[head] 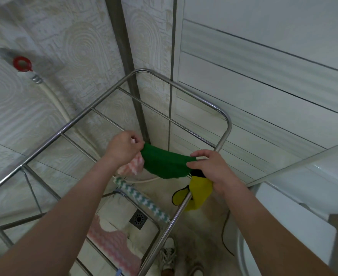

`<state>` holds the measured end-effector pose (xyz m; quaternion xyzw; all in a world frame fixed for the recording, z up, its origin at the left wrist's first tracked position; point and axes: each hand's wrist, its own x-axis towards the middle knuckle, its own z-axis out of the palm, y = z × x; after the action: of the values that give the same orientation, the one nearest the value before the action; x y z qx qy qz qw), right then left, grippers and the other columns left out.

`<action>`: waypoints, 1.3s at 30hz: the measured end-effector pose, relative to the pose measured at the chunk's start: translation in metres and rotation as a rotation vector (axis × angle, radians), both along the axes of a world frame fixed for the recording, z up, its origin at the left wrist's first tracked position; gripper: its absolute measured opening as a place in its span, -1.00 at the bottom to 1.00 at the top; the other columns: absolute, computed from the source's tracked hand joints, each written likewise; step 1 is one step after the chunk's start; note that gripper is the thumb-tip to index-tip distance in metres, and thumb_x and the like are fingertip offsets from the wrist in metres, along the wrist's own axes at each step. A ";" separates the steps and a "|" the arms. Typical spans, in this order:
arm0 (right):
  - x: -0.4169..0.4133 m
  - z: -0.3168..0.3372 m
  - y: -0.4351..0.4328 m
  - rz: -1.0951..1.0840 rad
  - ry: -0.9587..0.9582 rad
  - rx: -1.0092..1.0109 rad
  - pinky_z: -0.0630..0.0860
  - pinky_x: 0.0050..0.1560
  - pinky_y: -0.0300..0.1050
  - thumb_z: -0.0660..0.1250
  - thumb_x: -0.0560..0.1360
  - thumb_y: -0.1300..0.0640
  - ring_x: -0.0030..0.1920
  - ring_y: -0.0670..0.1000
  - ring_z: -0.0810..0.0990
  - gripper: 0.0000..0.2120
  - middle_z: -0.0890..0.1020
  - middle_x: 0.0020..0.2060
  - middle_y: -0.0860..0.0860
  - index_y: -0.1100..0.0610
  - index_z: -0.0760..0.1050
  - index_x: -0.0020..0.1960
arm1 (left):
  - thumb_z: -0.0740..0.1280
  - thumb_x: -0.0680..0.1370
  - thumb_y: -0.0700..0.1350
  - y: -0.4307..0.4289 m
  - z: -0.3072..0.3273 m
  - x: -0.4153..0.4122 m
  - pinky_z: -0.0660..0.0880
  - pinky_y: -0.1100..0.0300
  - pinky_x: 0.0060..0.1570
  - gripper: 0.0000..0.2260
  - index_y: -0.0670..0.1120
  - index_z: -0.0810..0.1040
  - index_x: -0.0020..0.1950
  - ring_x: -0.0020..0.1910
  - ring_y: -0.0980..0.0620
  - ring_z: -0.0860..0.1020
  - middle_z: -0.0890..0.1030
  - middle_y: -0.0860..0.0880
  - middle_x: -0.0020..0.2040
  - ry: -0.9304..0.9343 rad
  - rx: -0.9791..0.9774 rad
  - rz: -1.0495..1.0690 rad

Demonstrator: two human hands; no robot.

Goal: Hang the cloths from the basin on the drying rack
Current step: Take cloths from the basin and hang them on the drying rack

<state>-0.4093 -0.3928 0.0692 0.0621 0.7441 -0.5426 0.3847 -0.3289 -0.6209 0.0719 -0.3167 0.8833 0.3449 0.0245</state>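
Cloth [165, 165], solid green, slack, top corners in pinch of left hand [124, 149] and right hand [213, 169].

Drying rack [229, 124] w/ yellow cloth [201, 188], teal-check cloth [142, 200], pink cloth [112, 246] over bars.

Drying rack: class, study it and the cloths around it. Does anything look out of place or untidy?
Nothing looks spilled or broken. The yellow cloth hangs bunched from the right hand, across the side rail of the drying rack, while both hands stretch the green cloth. A pink cloth is crumpled under the left hand.
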 end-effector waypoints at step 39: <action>-0.005 -0.002 -0.013 0.007 -0.121 0.113 0.59 0.03 0.00 0.45 0.38 0.31 -0.06 0.11 0.61 -0.88 0.65 -0.11 0.14 0.15 0.62 -0.10 | 0.45 0.44 0.00 -0.021 -0.015 -0.001 0.52 -0.06 0.18 -0.77 -0.10 0.65 0.01 0.01 -0.08 0.62 0.67 -0.10 -0.02 -0.198 0.499 0.046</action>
<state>-0.4147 -0.4058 0.0675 0.1139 0.7493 -0.4935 0.4267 -0.3301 -0.6415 0.0573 -0.3531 0.7569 0.5196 0.1803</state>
